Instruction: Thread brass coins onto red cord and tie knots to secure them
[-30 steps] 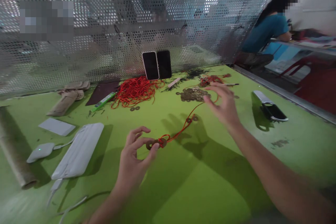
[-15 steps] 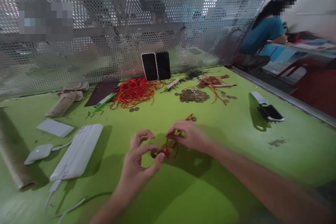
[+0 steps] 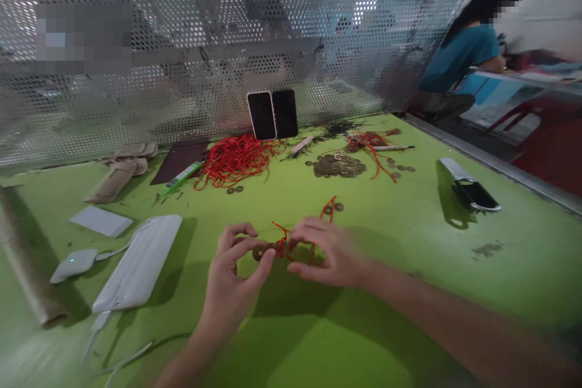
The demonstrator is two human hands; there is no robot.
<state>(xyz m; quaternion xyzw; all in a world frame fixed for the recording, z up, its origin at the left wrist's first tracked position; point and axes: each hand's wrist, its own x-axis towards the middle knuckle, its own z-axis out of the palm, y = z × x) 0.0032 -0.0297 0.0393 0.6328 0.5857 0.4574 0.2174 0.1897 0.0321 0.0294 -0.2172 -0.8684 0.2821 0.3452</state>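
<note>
My left hand [image 3: 236, 267] pinches a few dark holed coins [image 3: 258, 252] between thumb and fingers, above the green table. Red cord [image 3: 282, 241] is looped through and around these coins, and one thin end sticks up. My right hand [image 3: 322, 251] is curled at the right side of the coins, its fingers at the cord; its exact grip is partly hidden. More red cord [image 3: 334, 203] runs out behind the right hand, beside two loose coins [image 3: 339, 207].
Behind lie a heap of red cord [image 3: 236, 160], a coin pile [image 3: 339, 165], corded coins [image 3: 364, 140] and two phones [image 3: 262, 116] against a perforated metal screen. A white power bank [image 3: 139, 264] is left, a black-and-silver object [image 3: 473, 194] right. A person [image 3: 468, 51] sits beyond.
The right hand has lowered against the coins, and the large cord loop is now small. A thin cord end now sticks up. The left hand still pinches the coins.
</note>
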